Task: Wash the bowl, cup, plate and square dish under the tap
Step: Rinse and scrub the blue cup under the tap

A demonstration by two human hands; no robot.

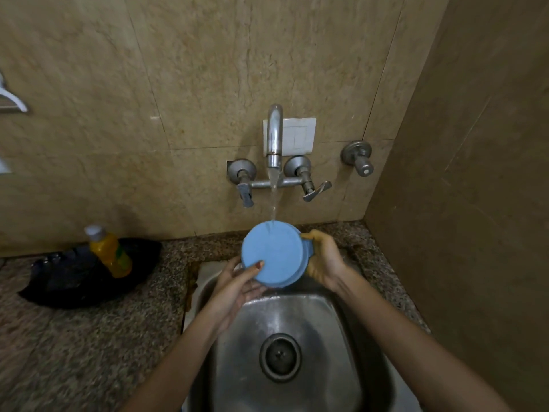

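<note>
The left hand (pixel 237 282) holds the cup (pixel 271 252) from below, thumb on its base, fingers (pixel 251 289) under its wall. The cup lies sideways over the sink (pixel 300 319), base toward the person, under the tap (pixel 274 135). Its handle points right, gripped by the right hand (pixel 323 260).

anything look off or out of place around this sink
The white switch plate sits on the wall right behind the tap, close to running water: an odd spot. The yellow bottle leans tilted on a black bag. The blue cup looks undamaged.
</note>
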